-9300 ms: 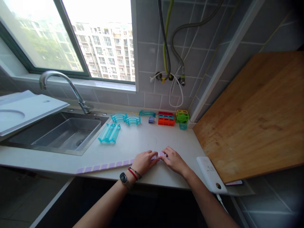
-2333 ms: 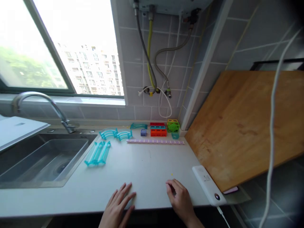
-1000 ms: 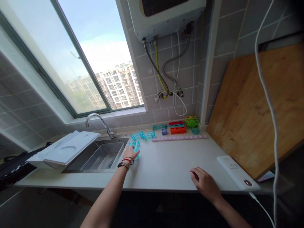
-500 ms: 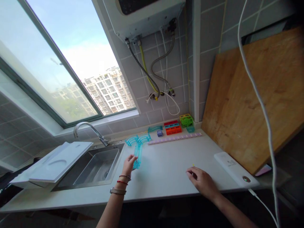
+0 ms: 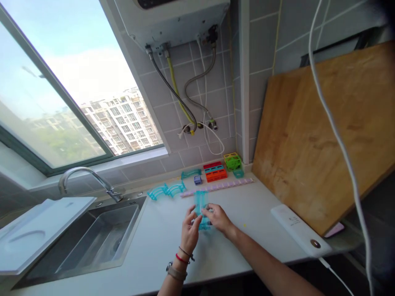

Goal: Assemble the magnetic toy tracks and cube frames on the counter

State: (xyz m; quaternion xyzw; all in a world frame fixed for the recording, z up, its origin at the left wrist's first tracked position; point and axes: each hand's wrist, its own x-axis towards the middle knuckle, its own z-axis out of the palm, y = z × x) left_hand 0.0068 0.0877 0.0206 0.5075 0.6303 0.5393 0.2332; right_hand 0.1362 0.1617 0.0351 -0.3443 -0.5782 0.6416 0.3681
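Left hand (image 5: 189,231) and right hand (image 5: 218,218) are gripping teal rails (image 5: 201,200).
A purple strip (image 5: 230,185) is lying behind them on the bench (image 5: 154,246), near an orange frame (image 5: 216,176).

Taking the translucent turquoise rails (image 5: 201,200) as our dial's centre, we see matching turquoise arches (image 5: 158,191) at 10 o'clock and a violet-blue block (image 5: 198,180) at 12. At 1 o'clock we find a lilac strip (image 5: 228,185) with paler crossbanding, a stack (image 5: 215,173) banded red, blue and orange, and a green-and-yellow frame (image 5: 233,162). We note a streaked brown board (image 5: 327,131) at 2.
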